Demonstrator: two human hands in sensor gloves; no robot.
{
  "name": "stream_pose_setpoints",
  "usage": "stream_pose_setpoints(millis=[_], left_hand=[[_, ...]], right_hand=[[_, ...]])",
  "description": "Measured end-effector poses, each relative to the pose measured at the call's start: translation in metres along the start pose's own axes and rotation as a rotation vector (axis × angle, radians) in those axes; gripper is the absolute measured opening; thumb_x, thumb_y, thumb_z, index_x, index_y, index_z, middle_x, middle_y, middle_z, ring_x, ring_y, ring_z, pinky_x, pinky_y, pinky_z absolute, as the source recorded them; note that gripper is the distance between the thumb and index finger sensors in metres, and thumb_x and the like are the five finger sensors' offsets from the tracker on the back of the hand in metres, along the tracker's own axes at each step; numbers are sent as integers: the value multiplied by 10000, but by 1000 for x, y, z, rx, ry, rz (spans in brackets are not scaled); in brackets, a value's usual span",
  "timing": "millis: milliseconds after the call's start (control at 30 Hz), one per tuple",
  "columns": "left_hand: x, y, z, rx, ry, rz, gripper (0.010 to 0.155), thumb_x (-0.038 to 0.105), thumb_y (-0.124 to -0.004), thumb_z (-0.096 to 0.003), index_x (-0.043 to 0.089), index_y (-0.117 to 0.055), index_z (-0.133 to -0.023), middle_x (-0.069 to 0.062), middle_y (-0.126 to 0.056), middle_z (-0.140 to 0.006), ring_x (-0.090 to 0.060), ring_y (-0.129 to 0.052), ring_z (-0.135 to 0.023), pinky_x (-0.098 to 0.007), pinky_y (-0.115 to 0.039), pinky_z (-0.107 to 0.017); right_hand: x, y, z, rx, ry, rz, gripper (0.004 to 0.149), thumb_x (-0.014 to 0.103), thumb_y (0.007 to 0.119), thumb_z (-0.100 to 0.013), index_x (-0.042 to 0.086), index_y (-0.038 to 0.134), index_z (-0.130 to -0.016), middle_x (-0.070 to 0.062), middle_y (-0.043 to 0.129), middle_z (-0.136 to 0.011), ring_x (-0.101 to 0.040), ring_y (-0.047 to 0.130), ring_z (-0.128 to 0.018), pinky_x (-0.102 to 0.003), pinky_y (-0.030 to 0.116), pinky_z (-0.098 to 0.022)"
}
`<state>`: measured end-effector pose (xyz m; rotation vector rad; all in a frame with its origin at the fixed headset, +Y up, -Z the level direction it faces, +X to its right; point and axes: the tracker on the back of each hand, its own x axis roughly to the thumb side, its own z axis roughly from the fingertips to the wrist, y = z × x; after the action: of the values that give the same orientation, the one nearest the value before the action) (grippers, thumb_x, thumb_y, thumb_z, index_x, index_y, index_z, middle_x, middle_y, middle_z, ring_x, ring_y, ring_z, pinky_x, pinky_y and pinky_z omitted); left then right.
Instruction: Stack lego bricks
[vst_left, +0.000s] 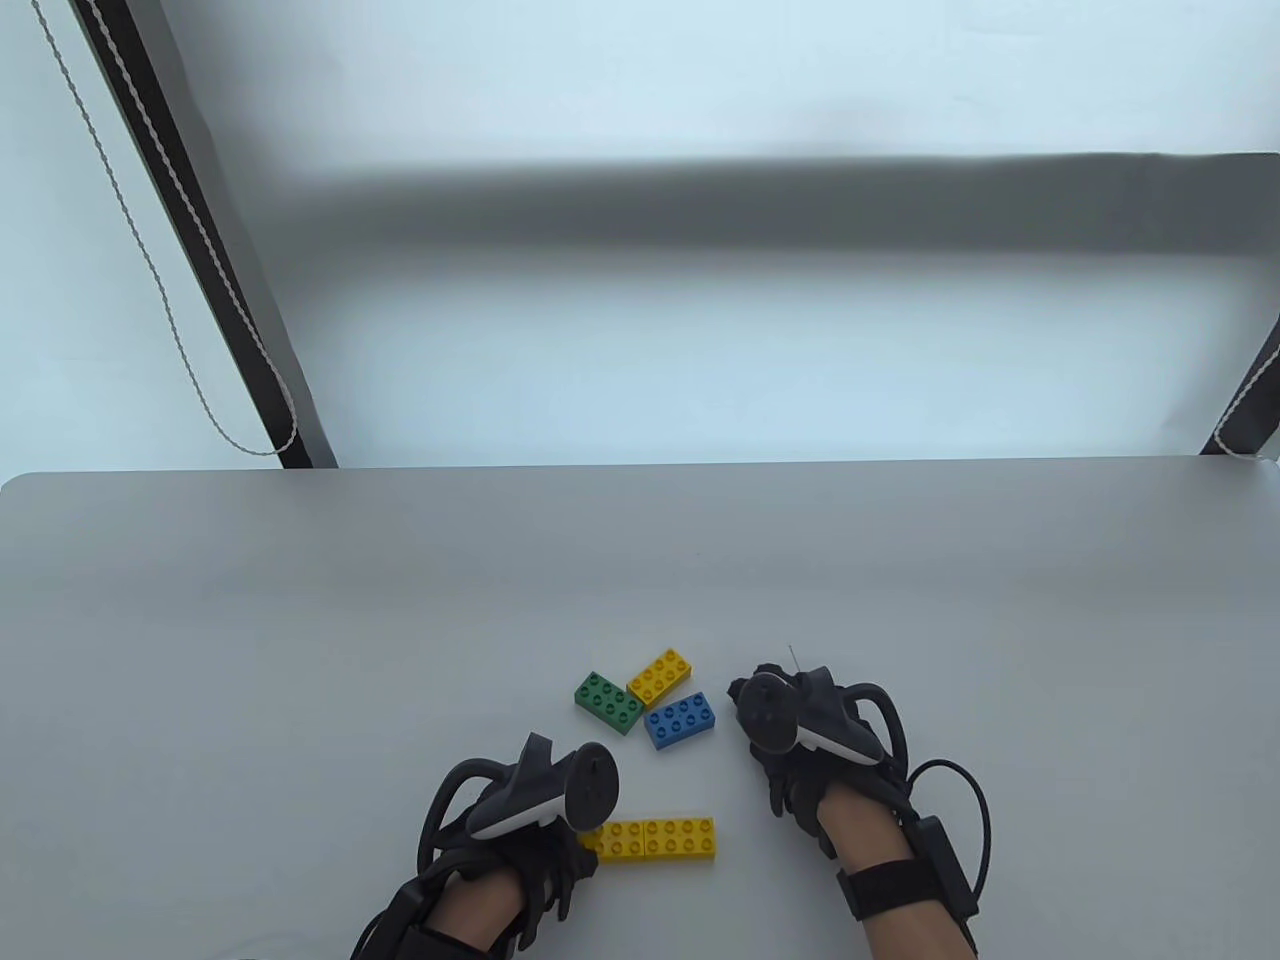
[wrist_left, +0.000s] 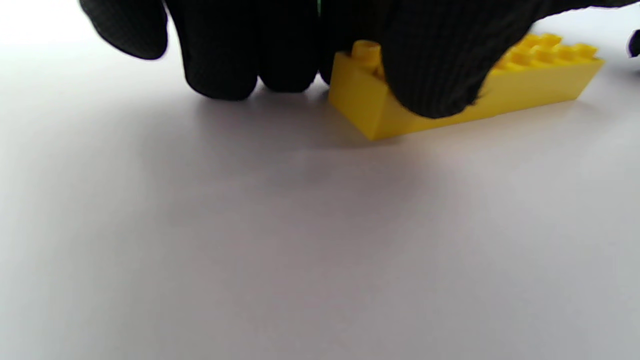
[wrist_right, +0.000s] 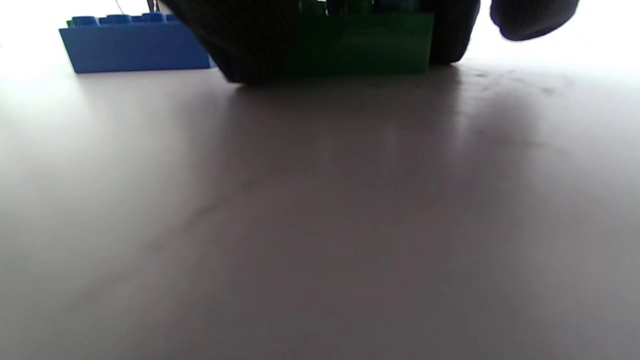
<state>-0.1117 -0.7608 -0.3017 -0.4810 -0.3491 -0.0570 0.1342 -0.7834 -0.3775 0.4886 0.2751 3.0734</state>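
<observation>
Grey table (vst_left: 200, 650): matte work surface; all bricks lie single-layer on it, none stacked yet.
Left hand (vst_left: 530, 850): at about 7 o'clock from the brick cluster, glove fingers draped over the left end of the long yellow brick (vst_left: 655, 838). The left wrist view shows one finger across its studs and others just behind it; a closed grasp cannot be confirmed.
Green brick (vst_left: 608, 702): at 9 o'clock in the cluster, studs up, touching or nearly touching the small yellow brick (vst_left: 660, 676) at 12 o'clock.
Blue brick (vst_left: 680, 719): at 4 o'clock in the cluster, just beside both neighbours.
Right hand (vst_left: 800, 760): at 3 o'clock from the cluster, near the blue brick. The right wrist view shows dark fingers in front of the bricks; contact cannot be determined, nor whether the fingers are curled or spread.
Step in hand: judged as first pick, steadying the long base brick.
Next move: requires a firm pinch on one small brick, lift, stud alignment over the base, then downward press.
</observation>
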Motion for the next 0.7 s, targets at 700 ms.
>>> stream_pose_setpoints(millis=[700], left_hand=[[-1, 0, 0, -4, -3, 8, 623, 489, -848, -372, 298, -677, -940, -40, -702, -1005, -311, -749, -902, -601, -610, -688]], right_hand=[[6, -7, 2, -48, -11, 41, 659, 314, 832, -362, 252, 538, -948, -134, 647, -969, -480, 767, -824, -658, 654, -597]])
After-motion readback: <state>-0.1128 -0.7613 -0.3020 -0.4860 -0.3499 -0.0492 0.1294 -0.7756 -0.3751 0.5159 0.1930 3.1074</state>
